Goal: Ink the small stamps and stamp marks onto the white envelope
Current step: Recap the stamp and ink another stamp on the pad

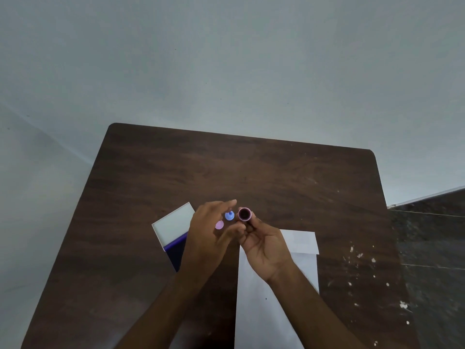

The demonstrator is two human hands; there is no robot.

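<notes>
Dark wood table [276, 172]. Right hand [264, 248] pinches a small pink stamp [244, 214] in its fingertips, round dark face turned up toward the camera. Left hand [211, 230] hovers just left, fingers loosely spread, holding nothing. Blue stamp [229, 215] and pink cap [219, 224] lie between its fingers on the table. Ink pad [173, 230] open at left. White envelope [271, 298] lies near, under the right wrist.
</notes>
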